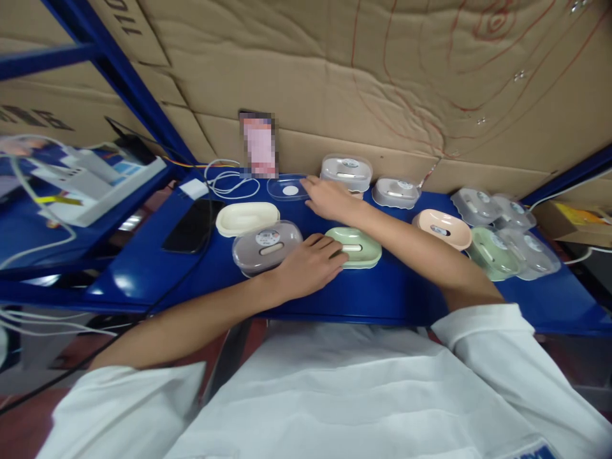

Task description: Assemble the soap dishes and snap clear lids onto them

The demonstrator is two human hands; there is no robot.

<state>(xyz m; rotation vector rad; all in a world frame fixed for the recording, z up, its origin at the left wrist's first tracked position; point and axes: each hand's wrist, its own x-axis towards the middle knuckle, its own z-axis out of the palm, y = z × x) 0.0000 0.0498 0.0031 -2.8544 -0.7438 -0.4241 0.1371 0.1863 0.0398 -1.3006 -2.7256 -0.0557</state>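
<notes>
My left hand [310, 264] has its fingers curled over the left edge of a light green soap dish [364, 256] on the blue table. Beyond it, my right hand [329, 199] reaches across and pinches the right end of a clear plastic lid [275, 189] with a round white label. Left of my left hand sits a grey soap dish under a clear cover [248, 254]. A cream oval dish [229, 220] lies just behind that. A lidded grey box [347, 169] stands behind my right hand; a peach dish [449, 224] sits right of my right forearm.
Several lidded grey and green boxes [495, 252] crowd the table's right end, with another grey one [396, 193] near the back. A phone [261, 146] leans against the cardboard wall [287, 76]. A black phone [189, 226], cables and a power strip are at left.
</notes>
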